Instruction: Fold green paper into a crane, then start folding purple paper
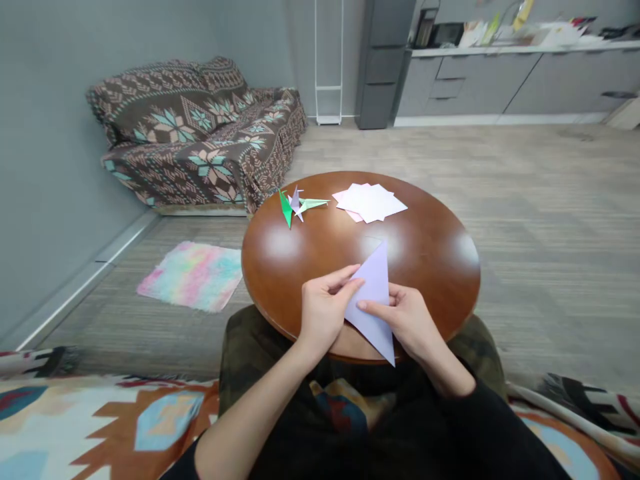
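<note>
A lilac sheet of origami paper (373, 283), folded into a triangle, is held up over the near part of the round brown table (290, 287). My left hand (327, 303) pinches its left corner between thumb and fingers. On the right, my right hand (407, 317) grips the long folded edge, thumb on the front face and fingers behind. One point of the triangle is directed away from me and another hangs toward my lap. Behind the paper, my right fingers are partly hidden.
Folded paper cranes, one green (286, 209), one lilac (295, 201) and one pale green (311, 205), sit at the table's far left. A fanned stack of paper sheets (371, 201) lies at the far side. Beyond are a covered sofa (200, 140) and a fluffy rug (193, 275).
</note>
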`<action>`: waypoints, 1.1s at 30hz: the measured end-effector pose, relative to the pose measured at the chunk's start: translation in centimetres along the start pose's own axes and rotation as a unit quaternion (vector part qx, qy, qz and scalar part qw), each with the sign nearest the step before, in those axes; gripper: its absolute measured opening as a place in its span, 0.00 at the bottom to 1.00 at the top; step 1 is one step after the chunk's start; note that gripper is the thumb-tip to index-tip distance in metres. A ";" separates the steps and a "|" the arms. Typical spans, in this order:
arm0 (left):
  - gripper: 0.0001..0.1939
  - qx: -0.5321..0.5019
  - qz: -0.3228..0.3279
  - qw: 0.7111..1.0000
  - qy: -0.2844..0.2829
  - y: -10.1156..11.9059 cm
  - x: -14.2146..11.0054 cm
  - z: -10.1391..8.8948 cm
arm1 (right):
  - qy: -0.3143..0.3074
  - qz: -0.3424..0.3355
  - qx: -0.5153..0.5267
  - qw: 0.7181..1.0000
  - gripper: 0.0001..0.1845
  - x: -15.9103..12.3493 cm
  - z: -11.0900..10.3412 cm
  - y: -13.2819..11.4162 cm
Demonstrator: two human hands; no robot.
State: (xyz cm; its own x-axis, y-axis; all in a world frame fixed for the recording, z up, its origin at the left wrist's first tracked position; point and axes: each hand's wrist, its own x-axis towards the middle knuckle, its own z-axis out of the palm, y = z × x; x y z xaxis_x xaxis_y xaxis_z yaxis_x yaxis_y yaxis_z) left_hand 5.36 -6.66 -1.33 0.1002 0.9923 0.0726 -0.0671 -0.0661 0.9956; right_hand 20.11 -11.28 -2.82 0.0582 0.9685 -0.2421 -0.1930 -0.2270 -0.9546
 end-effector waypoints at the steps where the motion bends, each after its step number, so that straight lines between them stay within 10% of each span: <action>1: 0.14 -0.001 0.000 1.000 0.000 0.0 0.0 0.0 | 0.000 0.001 -0.002 1.000 0.25 0.0 0.0 0.0; 24: 0.18 0.089 0.041 0.991 -0.089 1.6 -1.5 -1.2 | -0.027 -0.065 0.074 0.995 0.10 0.4 -0.9 -2.3; 33: 0.12 0.050 -0.009 0.994 -0.096 2.0 -2.0 -1.4 | 0.066 -0.090 0.145 0.983 0.09 0.3 -0.3 -3.5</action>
State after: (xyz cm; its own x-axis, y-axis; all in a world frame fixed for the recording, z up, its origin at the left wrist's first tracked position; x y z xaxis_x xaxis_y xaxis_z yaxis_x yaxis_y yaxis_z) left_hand 3.65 -8.66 0.43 0.2893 0.9556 0.0554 0.0351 -0.0684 0.9970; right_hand 21.09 -10.20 0.40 0.2398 0.9644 -0.1114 -0.4385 0.0051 -0.8987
